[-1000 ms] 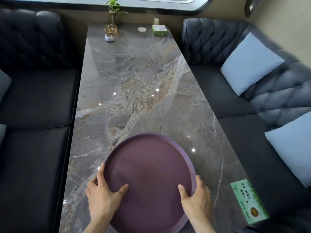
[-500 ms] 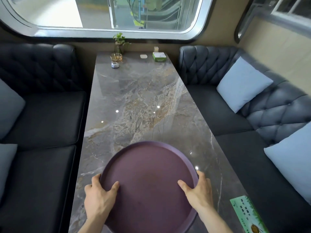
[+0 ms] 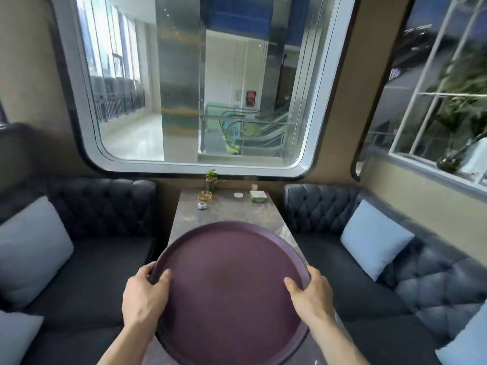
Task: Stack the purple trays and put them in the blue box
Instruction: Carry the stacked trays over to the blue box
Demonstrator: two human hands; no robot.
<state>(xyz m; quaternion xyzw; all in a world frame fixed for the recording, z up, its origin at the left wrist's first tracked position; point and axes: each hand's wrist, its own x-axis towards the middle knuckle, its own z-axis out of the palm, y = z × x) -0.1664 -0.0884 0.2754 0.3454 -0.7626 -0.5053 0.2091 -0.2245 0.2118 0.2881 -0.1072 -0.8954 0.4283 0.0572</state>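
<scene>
Over the table (image 3: 226, 212), both hands grip the purple tray (image 3: 229, 291), near rim cut off.

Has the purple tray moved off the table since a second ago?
Yes. The tray, held at its rim by the left hand and right hand, has risen: it now covers most of the table, nearly reaching the far-end items.

tray (image 3: 226, 291) now lifted and tilted toward the camera, covering most of the near counter (image 3: 226, 210); left hand (image 3: 143, 299) and right hand (image 3: 311, 296) slid up to its side rims; view pitched up, window (image 3: 200, 83) fills the top, green card out of view
</scene>
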